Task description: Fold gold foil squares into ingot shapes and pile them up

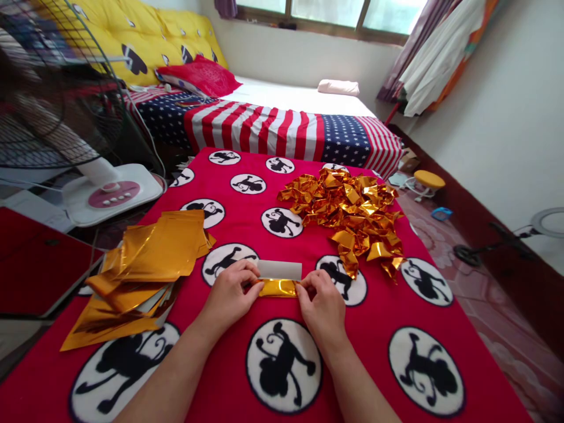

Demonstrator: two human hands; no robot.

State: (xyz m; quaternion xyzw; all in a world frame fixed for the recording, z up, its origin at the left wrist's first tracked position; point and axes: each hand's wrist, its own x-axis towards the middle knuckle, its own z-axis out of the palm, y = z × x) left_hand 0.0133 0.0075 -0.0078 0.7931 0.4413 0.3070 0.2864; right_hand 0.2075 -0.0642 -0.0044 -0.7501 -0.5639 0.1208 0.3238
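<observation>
At six o'clock on the red cloth (361, 329), left hand (232, 292) and right hand (323, 301) each pinch one end of a shiny gold strip (279, 288), a matt grey flap (280, 269) lying flat at its far edge! Over at eight o'clock, smooth gold sheets (161, 247) fan out in a slanting stack. And up at one o'clock, crinkled, glinting folded pieces (348, 205) sprawl in a jagged heap across the soft-looking, monkey-printed cloth!
</observation>
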